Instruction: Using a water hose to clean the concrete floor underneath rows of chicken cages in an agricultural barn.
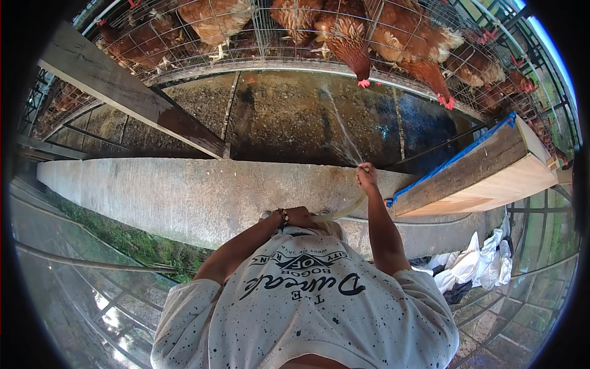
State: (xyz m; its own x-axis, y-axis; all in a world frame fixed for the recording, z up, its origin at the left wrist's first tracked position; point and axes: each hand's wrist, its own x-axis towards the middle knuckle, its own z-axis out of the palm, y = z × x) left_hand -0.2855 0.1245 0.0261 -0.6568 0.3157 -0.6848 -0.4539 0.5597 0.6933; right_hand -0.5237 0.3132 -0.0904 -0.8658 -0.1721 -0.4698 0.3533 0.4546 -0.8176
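Note:
My right hand is closed around the end of a pale flexible hose, and a water jet sprays from it onto the dirty, wet floor below the cages. At my waist, my left hand, with a beaded bracelet on its wrist, is closed around a lower part of the same hose; its fingers are partly hidden. Brown hens stand in the wire cages above the floor, and some reach their heads out through the wire.
A concrete walkway runs across under me. A wooden beam slants in at the left. On the right is a long wooden trough with blue sheeting along its edge. White and dark cloth or sacks lie below it.

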